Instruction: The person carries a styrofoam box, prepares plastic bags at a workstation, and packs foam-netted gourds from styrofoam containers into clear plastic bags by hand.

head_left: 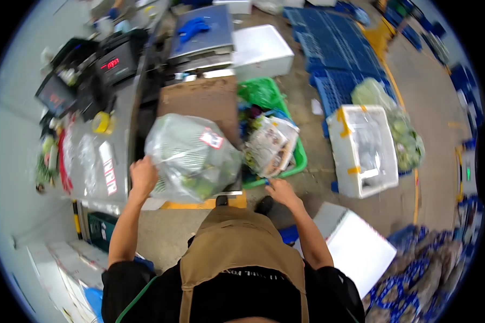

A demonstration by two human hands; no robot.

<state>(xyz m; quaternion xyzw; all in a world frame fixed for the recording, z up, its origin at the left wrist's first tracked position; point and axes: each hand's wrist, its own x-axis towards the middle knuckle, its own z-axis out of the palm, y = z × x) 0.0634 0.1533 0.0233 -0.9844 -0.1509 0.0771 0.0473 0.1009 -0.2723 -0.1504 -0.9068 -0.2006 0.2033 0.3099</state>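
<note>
While the big blue slatted plastic pallets point(337, 43) lay on the floor at the far right, a long grey metal table point(123, 129) ran along the left side. Between them stretched a flat brown board point(199, 102), with a bulky clear plastic bag of green vegetables point(194, 161) resting on its near end, close in front of the person. To the right of the board stood a bright green plastic basket point(303, 156), holding crumpled printed paper point(272, 145) and other mixed items. Farther right, an open white foam box with strips of orange tape point(337, 161) sat near the pallets, clear plastic showing inside it and leafy greens in clear wrapping point(407, 140) just beside it. The left hand point(144, 175) was at the bag's left edge, its fingers closed on the plastic. The right hand point(282, 192) was at the near rim of the basket, fingers curled; whether they gripped the rim or something small and blue there could not be told. On the table were a dark device with a lit red display point(113, 64) and, nearer, a small yellow roll point(101, 123). Smallest came a white-and-red label point(211, 138) on the bag's upper side.
</note>
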